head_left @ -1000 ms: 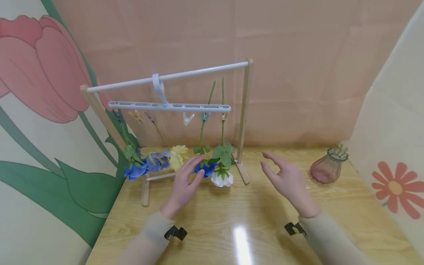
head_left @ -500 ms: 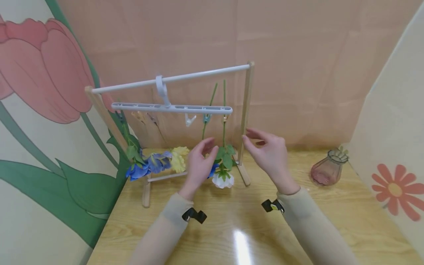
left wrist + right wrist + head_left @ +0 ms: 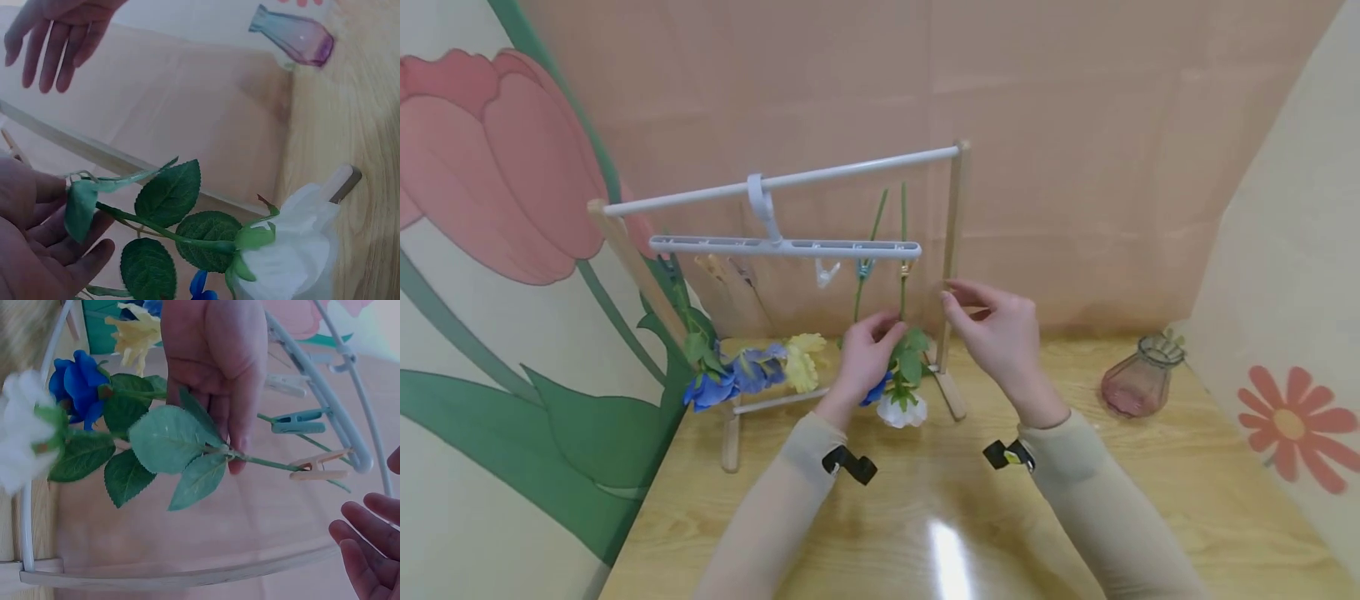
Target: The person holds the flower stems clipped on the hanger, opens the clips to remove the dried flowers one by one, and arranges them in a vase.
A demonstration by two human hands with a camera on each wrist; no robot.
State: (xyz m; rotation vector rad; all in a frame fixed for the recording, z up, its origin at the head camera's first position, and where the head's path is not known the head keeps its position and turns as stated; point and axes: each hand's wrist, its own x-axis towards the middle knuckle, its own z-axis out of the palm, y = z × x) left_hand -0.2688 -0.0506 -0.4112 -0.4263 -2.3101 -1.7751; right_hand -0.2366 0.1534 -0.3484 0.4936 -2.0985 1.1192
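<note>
A white artificial rose (image 3: 902, 411) hangs head down from a peach clip (image 3: 320, 465) on a white clip hanger (image 3: 820, 248). My left hand (image 3: 867, 354) is at its stem just above the leaves, thumb and fingers around it; how firmly they pinch is hard to tell. A blue flower (image 3: 78, 387) hangs from the neighbouring teal clip (image 3: 299, 421), partly hidden by my left hand in the head view. My right hand (image 3: 1000, 337) is held up beside the rack's right post, fingers loosely bent, with nothing in it.
The hanger hooks on a rack with a white rail (image 3: 850, 169) and wooden posts (image 3: 953, 225). At left hang blue flowers (image 3: 711, 390) and a yellow flower (image 3: 802, 364). A pink-tinted glass vase (image 3: 1138, 383) stands on the wooden table (image 3: 1000, 517), far right.
My left hand has moved right and up from in front of the blue flower to the white rose's stem. My right hand has moved left and up toward the rack's right post.
</note>
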